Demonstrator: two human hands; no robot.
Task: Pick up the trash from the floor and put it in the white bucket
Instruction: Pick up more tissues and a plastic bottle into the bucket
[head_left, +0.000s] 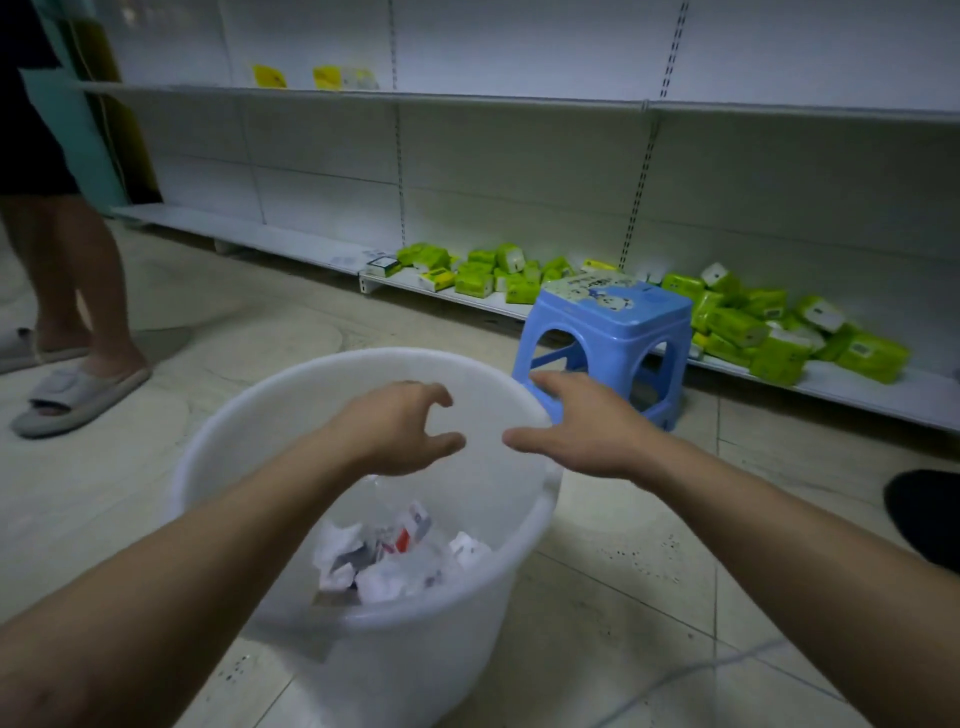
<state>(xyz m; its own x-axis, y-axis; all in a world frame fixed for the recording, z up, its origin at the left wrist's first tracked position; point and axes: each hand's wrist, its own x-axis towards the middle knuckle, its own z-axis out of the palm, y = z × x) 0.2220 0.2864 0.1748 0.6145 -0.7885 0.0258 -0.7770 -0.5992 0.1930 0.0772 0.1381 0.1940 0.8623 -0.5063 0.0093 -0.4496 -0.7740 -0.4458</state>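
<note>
Trash (400, 553) lies at the bottom of the white bucket (291, 405): crumpled white paper, clear plastic, one scrap with red print.

Shelving (519, 156) — white, runs along the far wall; low shelf close to the floor.
Floor (649, 561) — pale tile, speckled near the bucket.
White bucket stands on the floor, centre of view, mouth open upward.
Blue stool (608, 332) — just behind the bucket's far right rim, in front of the low shelf.
Green packs (769, 327) — heaped on the low shelf to both sides of the stool.
Second person at left edge: bare legs, grey slippers (78, 395).
Left hand (395, 431) — over the bucket mouth, fingers curled loosely and spread from the thumb, holding nothing.
Right hand (587, 426) — over the bucket's far right rim, fingers stretched out and apart, empty; thumb tip near the left thumb, not touching.
Yellow tags (270, 77) on the upper shelf, small.
</note>
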